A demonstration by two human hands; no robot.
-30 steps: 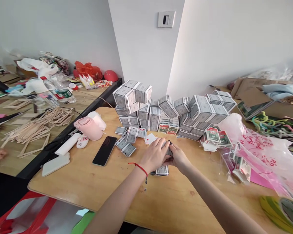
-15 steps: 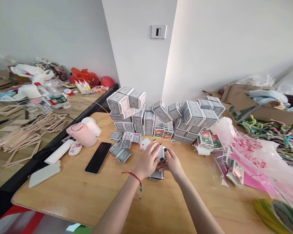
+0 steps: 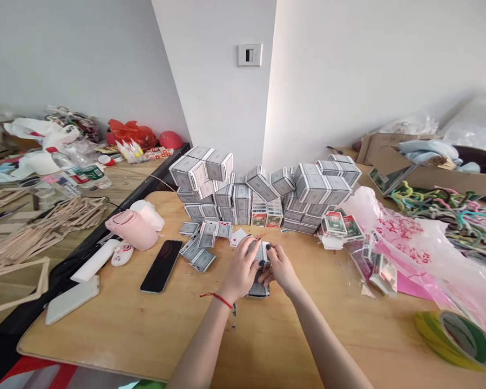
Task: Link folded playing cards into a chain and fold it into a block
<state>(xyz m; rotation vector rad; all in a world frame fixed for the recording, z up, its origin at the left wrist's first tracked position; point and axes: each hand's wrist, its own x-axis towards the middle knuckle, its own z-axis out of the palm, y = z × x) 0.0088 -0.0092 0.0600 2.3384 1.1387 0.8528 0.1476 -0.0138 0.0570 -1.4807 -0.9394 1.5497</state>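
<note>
My left hand (image 3: 240,272) and my right hand (image 3: 281,267) meet over the middle of the wooden table (image 3: 146,329), both closed on a small bunch of grey-backed playing cards (image 3: 261,252) held between them. A deck of cards (image 3: 258,289) lies on the table just under my hands. A red string is tied round my left wrist. Behind my hands stands a wall of cubes built from cards (image 3: 263,192). Loose cards (image 3: 200,246) lie scattered to the left of my hands, one of them face up with red pips.
A black phone (image 3: 161,266), a pink jug (image 3: 133,229), a white power bank (image 3: 72,299) and a white tube lie on the left. Pink plastic bags with card packs (image 3: 392,254) spread on the right. Green tape rolls (image 3: 456,337) lie at the front right. Wooden sticks cover the left table.
The view has shifted, so everything sits a little more to the left. My hands have stayed together on the cards, with the fingers working them slightly.
</note>
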